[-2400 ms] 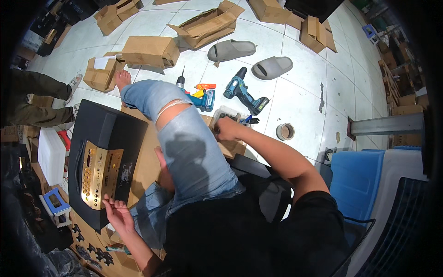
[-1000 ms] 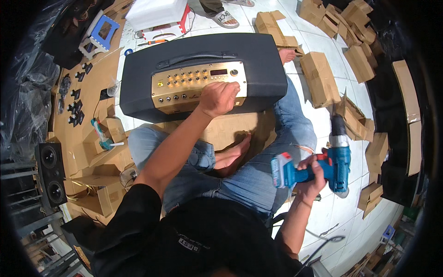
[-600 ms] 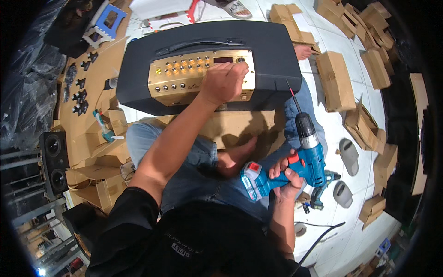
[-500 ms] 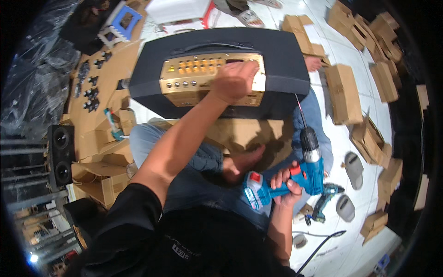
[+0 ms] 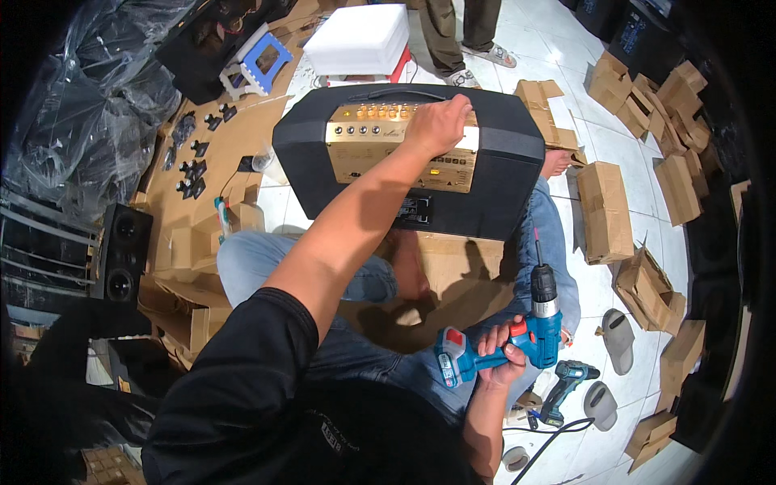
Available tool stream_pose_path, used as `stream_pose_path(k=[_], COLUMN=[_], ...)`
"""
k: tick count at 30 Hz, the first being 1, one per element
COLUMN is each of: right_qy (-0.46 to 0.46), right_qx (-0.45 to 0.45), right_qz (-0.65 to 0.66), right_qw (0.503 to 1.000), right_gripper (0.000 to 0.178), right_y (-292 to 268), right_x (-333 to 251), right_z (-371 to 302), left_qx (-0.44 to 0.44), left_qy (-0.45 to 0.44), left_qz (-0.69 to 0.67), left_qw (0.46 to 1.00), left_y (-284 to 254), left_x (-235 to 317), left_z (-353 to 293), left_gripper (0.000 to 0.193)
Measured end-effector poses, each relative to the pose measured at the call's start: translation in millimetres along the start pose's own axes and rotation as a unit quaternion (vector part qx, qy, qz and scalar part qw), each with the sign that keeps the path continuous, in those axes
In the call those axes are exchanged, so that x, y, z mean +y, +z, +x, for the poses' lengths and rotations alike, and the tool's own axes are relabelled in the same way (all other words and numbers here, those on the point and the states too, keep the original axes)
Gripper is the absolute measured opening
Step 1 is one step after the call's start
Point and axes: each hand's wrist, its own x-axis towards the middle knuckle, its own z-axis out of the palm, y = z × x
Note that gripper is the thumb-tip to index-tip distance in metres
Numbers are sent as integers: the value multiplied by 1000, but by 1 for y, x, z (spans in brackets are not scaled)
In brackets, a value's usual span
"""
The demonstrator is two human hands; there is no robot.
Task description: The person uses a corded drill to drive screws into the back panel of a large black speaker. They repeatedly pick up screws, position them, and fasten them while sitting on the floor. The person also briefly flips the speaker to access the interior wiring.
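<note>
A black amplifier speaker box [image 5: 509, 186] with a gold control panel [image 5: 347, 153] stands between my legs, its panel face partly toward me. My left hand [image 5: 440, 128] reaches across to the panel's upper right edge, with its fingers curled together. What they pinch, if anything, is hidden by the hand itself. Orange-lit knobs [image 5: 381, 111] line the panel beside it. At the lower right my right hand [image 5: 503, 352] is wrapped round the handle of a blue cordless drill [image 5: 548, 331]. The drill's long bit points up toward the box's right side, apart from it.
A second cordless drill [image 5: 564, 392] lies on the tiles, near grey slippers [image 5: 618, 341] and a black cable [image 5: 558, 434]. Cardboard boxes [image 5: 606, 214] line the right. Beyond the speaker are a white foam block [image 5: 356, 40], a blue-and-white stool [image 5: 265, 63] and another person's legs [image 5: 444, 36].
The whole view has shifted, and more of the speaker's lower face shows. My left hand has moved toward the panel's upper edge. The drill stays in my right hand, its bit more upright.
</note>
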Motion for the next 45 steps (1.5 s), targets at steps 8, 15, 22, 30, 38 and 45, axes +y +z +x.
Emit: stream_pose_path(k=[8,15,22,30,38,45], right_qy=[34,75,140,126,129,131], right_qx=[11,15,14,-124,-118,-83], right_qz=[-31,-84,-227,-573,-602,-586], right_qw=[999,994,964,800,779,795], right_gripper=[57,58,59,25,18,21], right_y=[-2,5,29,40,58,56], right_x=[4,9,26,64,77,86], right_z=[-2,-2,-11,-15,-13,-13], left_qx=[13,223,149,136,149,99], left_qy=[-14,-217,-586,-553,-531,-514], left_qz=[-36,-329,-681,-733,-780,-772], left_qw=[999,891,413,371,297,361], left_y=[-4,-11,-66,-98,-112,-112], left_x=[-3,5,37,36,24,14], left_z=[2,-49,-227,-249,-248,-254], left_gripper=[16,13,19,25,31,32])
